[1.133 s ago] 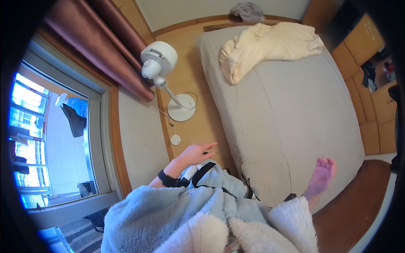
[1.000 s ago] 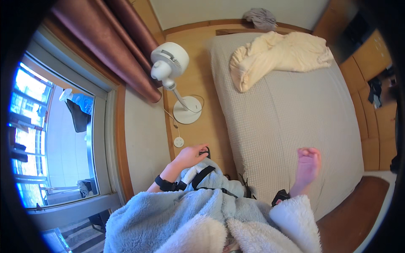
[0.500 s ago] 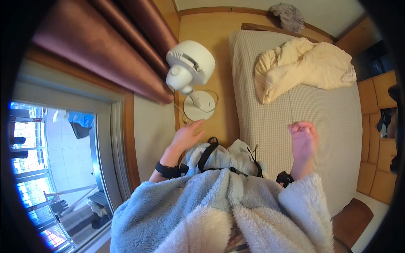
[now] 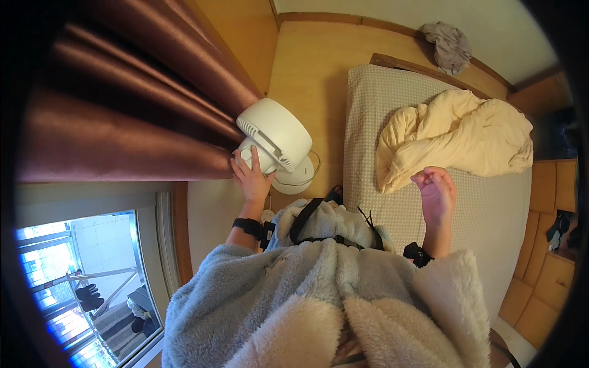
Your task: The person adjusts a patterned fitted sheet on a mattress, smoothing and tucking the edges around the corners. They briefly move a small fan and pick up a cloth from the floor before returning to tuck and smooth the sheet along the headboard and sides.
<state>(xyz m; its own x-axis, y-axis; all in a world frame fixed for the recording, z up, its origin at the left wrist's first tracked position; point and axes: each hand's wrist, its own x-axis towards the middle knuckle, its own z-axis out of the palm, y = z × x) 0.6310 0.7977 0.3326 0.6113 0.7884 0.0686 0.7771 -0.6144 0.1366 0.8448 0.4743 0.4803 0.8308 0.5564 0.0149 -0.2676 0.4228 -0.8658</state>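
A white pedestal fan [image 4: 276, 130] stands on the floor ahead to the left, with its round base [image 4: 293, 183] partly hidden under the head. My left hand [image 4: 250, 176] touches the rear housing of the fan, its fingers spread over the rounded back and the thumb apart. Over the bed my right hand [image 4: 437, 195] is raised, fingers loosely curled, with nothing visible in it. Both wrists wear black bands.
Close to the fan on its left hangs a shiny brown-pink curtain [image 4: 141, 116]. The bed [image 4: 368, 135] with a cream quilt [image 4: 454, 138] fills the right side. A glass door [image 4: 104, 245] is at lower left, and a cord [image 4: 317, 162] lies by the fan base.
My left hand has moved forward and left from open air onto the back of the fan. The head view has shifted. My right hand stays raised over the bed.
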